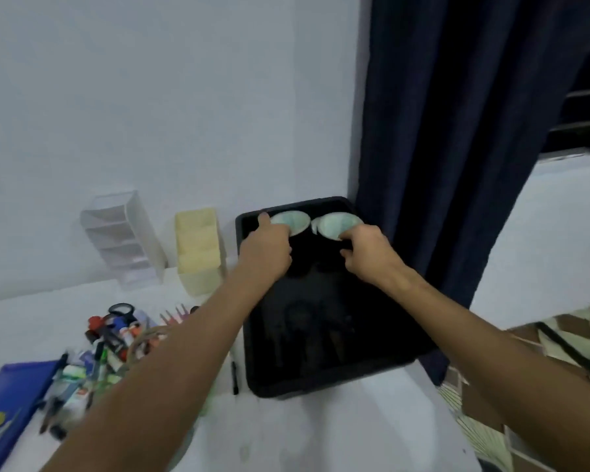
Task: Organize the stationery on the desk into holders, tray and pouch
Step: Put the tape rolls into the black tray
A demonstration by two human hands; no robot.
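Stationery pile (106,349) left of black tray (321,369), left hand (266,253) and right hand (368,253) each gripping a bowl.

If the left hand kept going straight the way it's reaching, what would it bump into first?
The left hand already grips the left small bowl at the far end of the black tray. Straight on, it would probably meet the tray's far rim, then the white wall; depth is unclear.

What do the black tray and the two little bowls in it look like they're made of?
The black tray looks like moulded plastic with a dull sheen: rounded corners, raised rim, faint reflections on its floor. The left bowl, gripped by the left hand, and the right bowl, pinched by the right hand, have thin pale rims and greenish insides, perhaps paper or thin plastic; blur leaves it open.
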